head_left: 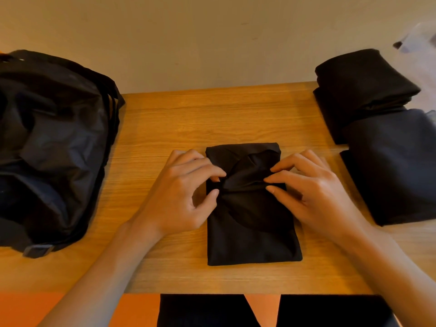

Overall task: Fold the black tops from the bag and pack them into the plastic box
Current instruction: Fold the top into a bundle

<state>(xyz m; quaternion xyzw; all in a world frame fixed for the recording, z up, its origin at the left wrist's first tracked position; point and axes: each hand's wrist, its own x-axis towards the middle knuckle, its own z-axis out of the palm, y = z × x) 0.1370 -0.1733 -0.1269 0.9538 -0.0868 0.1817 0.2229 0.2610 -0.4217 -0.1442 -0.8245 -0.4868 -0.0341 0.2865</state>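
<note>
While the black top (pixel 253 232) lies as a narrow folded rectangle at the middle of the wooden table (pixel 165 119), both hands work a raised ridge of its cloth. The left hand (pixel 186 194) pinches the nine o'clock edge between thumb and forefinger, and the right hand (pixel 316 192) pinches the three o'clock side. This is probably to carry one half evenly over the other.

The bag (pixel 52 149) slumps at nine o'clock, its contents hidden. Folded black cloth sits unboxed in a farther stack (pixel 363 95) at two o'clock and a nearer stack (pixel 396 166) at three. A pale blur at one o'clock may be the plastic box (pixel 420 38); what it holds cannot be told.
</note>
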